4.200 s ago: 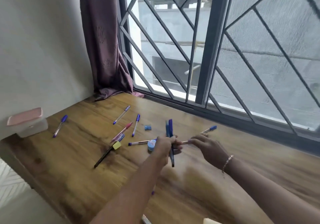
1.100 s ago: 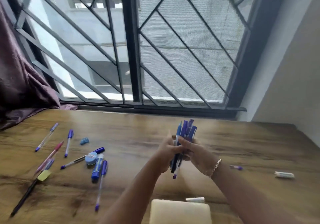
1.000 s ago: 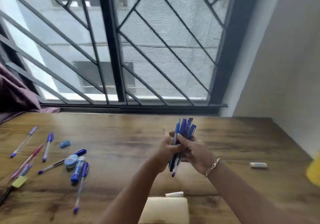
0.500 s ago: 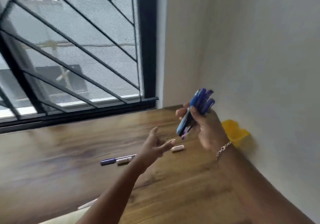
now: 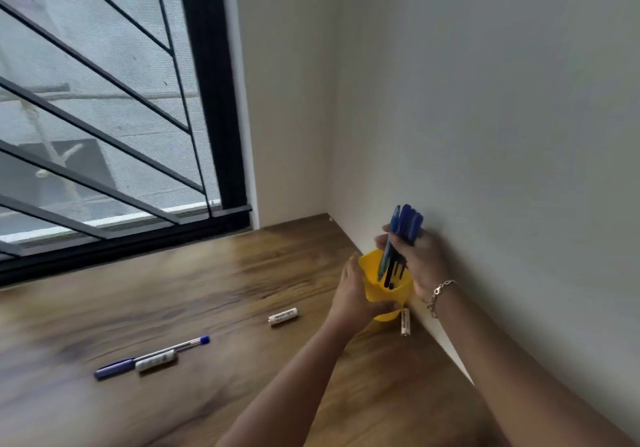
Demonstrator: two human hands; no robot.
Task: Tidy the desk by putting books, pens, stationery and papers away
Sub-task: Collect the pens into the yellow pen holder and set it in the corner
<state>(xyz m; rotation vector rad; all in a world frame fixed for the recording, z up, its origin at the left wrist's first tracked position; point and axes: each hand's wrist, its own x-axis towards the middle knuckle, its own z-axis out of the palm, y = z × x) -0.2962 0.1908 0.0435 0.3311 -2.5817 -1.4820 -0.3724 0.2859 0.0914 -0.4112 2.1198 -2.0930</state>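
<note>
While left hand (image 5: 353,296) grips yellow cup (image 5: 373,290), right hand (image 5: 425,263) holds pens (image 5: 404,226) inside.

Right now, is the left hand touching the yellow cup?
Touching. The head view shows the left hand wrapped around the yellow cup, thumb at its rim.

The pens (image 5: 405,225) dip into the cup (image 5: 372,285), their tips lost inside it, and the bunch is too tight to count! The left hand (image 5: 349,297) covers the cup's near side and most of its base, and the print on the tubes (image 5: 283,316) is too small to read. The desk (image 5: 242,290) smears into blur at left, the window (image 5: 104,117) is cut by the top and left edges, and both forearms run off the bottom.
</note>
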